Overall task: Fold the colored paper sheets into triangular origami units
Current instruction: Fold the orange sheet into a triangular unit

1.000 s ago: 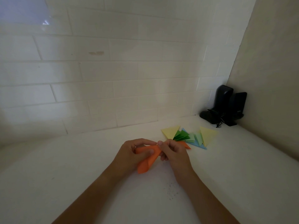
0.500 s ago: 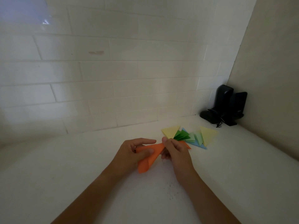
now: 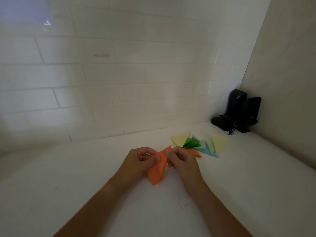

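A: What's in the hands?

B: An orange sheet (image 3: 158, 168), matte paper, partly folded into a long tapered shape. Its tip points up and away between the hands, and the blunt lower end hangs just above the counter (image 3: 85, 177). One crease runs down its length.

A: And the grip?

B: The left hand (image 3: 136, 164) pinches it, thumb flat on the near face and fingers curled behind. The right hand (image 3: 182, 162) pinches the upper edge near the tip, fingers bent round it. Both are pressed onto the paper.

A: Where's the finished work?

B: Just beyond the right hand, a fanned pile of flat triangles (image 3: 201, 144) lies on the counter. A pale yellow triangle sits at each end, dark green ones stand slightly open like pleats, then light green and blue ones overlap, and one orange triangle pokes out from behind the right hand.

A: The surroundings?

B: The counter is smooth and off-white, with a patch of tiny dark specks (image 3: 181, 201) near the right forearm. The wall (image 3: 119, 79) behind is glossy white brick-shaped tile. In the far right corner stand two black, rounded plastic things (image 3: 239, 112) with a thin cord; what they are, I cannot tell.
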### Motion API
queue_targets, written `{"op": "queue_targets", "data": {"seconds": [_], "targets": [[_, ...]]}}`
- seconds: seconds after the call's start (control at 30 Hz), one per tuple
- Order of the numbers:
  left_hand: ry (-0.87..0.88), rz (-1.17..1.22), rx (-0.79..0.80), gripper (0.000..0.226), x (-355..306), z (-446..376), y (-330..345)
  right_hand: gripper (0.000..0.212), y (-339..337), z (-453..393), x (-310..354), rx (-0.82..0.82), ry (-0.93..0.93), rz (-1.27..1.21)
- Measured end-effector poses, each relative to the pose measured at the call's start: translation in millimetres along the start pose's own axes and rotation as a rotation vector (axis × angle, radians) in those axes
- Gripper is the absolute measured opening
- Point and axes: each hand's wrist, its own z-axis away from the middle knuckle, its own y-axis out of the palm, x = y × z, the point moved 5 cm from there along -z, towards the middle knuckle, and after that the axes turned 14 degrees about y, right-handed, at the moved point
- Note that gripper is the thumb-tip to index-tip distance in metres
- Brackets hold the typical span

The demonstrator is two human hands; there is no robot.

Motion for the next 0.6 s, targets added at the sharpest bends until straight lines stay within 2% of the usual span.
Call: {"op": "queue_targets", "data": {"seconds": [0.3,0.6], "targets": [[-0.08,0.003,0.209,0.003,2.4,3.2,6.1,0.018,-0.6,-0.3,1.7,0.005,-0.028,-0.012],[-0.089,0.023,0.288,0.013,0.2,5.1,8.2,0.011,1.1,0.8,3.5,0.035,-0.019,-0.047]]}}
